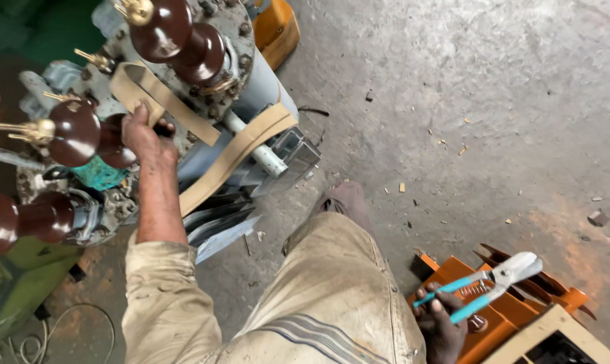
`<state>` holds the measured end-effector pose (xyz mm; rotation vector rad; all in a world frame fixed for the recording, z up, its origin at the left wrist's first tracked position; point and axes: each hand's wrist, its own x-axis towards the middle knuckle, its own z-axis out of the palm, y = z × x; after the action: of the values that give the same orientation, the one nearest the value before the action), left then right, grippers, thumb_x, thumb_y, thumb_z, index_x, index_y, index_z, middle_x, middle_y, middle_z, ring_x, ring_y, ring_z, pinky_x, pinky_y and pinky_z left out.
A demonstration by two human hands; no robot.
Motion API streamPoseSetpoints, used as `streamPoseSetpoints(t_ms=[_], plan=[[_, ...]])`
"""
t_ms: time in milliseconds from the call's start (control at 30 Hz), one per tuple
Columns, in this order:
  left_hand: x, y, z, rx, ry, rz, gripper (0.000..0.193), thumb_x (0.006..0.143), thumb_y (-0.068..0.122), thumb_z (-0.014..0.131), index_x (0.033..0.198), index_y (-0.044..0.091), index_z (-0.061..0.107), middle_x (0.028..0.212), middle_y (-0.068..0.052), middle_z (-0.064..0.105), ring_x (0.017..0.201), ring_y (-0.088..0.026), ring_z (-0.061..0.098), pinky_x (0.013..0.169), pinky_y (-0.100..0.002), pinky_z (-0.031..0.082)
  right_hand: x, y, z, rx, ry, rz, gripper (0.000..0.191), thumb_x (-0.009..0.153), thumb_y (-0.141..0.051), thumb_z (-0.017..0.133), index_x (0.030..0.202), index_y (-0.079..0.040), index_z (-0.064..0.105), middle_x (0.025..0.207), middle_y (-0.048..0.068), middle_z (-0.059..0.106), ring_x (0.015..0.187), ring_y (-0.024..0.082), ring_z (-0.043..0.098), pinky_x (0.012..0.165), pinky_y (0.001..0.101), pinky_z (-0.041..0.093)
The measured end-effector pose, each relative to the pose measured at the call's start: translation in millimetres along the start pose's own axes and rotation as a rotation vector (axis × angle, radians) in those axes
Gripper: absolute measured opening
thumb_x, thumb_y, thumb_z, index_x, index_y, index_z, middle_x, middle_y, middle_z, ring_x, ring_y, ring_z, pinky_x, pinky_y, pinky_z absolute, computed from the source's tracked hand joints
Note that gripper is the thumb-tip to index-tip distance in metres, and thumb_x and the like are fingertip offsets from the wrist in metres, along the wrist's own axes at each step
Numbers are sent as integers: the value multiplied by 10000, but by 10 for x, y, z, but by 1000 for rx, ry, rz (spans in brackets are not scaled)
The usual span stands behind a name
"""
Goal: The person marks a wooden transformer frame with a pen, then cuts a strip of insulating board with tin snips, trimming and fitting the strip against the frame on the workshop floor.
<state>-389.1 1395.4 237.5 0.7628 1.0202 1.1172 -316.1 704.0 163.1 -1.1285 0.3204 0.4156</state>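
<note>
Head view shows the left hand (141,135) closed on a tan strap (204,128) draped over the grey transformer (251,87), beside its brown insulators (177,34). Far from the transformer, the right hand (443,323) grips teal-handled snips (487,290) above an orange frame (494,323). Strap lies loose and uncut, so fitting looks barely begun.

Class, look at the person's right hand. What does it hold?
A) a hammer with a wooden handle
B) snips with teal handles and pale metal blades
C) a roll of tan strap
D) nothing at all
B: the right hand grips the teal handles of the snips, blades pointing away over the orange metal part; the left hand is on the tan strap.
</note>
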Motion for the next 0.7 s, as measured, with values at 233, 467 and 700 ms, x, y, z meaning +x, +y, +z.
streamPoseSetpoints(t_ms=[233,467,700], plan=[[-511,-977,233,504,220,-196,239,970,141,693,1154,80,554,945,-60,634,720,-180,590,581,-336,500,746,-527,487,-191,231,236,290,817,-109,714,1064,35,663,1232,196,716,1056,247,749,689,291,569],[-1516,-2726,1631,842,-295,-475,350,970,132,707,1243,67,499,1045,-75,615,827,-163,601,657,-312,526,1006,-850,802,27,331,37,182,874,-79,754,1035,-5,711,1071,88,709,855,141,683,675,279,584],[-3148,-3918,3259,911,-1351,-446,414,977,139,724,1297,28,486,1113,-86,599,906,-156,603,731,-299,551,1104,-708,343,157,355,-176,188,898,-73,729,1062,19,724,1039,141,695,833,156,659,685,278,545]])
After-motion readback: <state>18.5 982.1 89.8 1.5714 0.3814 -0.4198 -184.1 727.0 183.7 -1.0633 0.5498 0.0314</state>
